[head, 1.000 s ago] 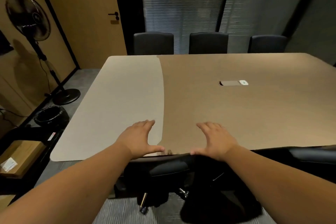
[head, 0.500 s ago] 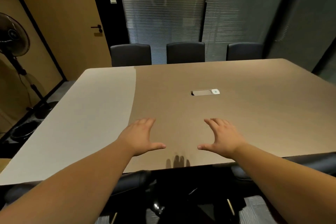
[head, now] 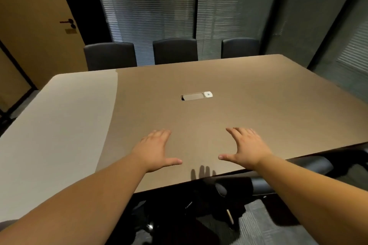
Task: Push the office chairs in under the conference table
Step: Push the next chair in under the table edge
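Office chairs at the far edge are standing tucked against the conference table [head: 258,105]: the left chair [head: 110,55], the middle chair [head: 175,50] and the right chair [head: 240,47]. Nearer, the left hand [head: 154,150] is hovering spread, palm down, holding nothing; the right hand [head: 246,148] is doing likewise. A dark near chair [head: 258,186] is sitting partly under the near edge.

Far side: three chairs [head: 176,50] behind the conference table [head: 239,117].
Near edge: another chair [head: 235,187], apparently tucked beneath.
Tabletop middle: cable hatch [head: 196,96].
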Motion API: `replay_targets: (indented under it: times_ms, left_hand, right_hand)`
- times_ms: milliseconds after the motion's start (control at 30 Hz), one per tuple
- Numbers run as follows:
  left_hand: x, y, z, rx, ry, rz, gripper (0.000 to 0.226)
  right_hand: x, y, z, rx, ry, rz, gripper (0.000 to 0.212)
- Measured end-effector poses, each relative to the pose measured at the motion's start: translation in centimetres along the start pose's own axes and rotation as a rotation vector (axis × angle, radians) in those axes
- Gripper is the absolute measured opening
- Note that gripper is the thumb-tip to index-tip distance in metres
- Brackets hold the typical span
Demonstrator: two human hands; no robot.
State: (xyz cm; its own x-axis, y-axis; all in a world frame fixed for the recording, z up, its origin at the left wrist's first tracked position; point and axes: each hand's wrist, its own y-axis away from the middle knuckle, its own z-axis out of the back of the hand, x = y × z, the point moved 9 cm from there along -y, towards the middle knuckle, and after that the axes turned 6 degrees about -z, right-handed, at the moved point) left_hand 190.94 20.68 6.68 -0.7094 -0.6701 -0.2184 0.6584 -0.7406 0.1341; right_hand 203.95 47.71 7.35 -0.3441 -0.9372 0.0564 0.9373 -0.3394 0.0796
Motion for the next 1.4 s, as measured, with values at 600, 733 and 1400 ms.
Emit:
replay_targets:
  times_ms: [600, 733, 1400]
  left_hand:
    - [-12.4, -4.0, -8.0, 0.161, 0.003, -0.182, 0.129]
    - [-16.2, -4.6, -10.5, 0.181, 0.038, -0.158, 0.131]
    - [-25.4, -5.3, -15.8, 0.16, -0.155, 0.062, 0.047]
  right_hand:
    - [-9.6, 3.2, -3.2, 0.057, 0.033, -0.028, 0.118]
    - [-13.6, 3.6, -4.4, 0.123, 0.061, 0.025, 0.118]
    - [-27.5, 4.5, -9.6, 0.249, 0.178, 0.219, 0.085]
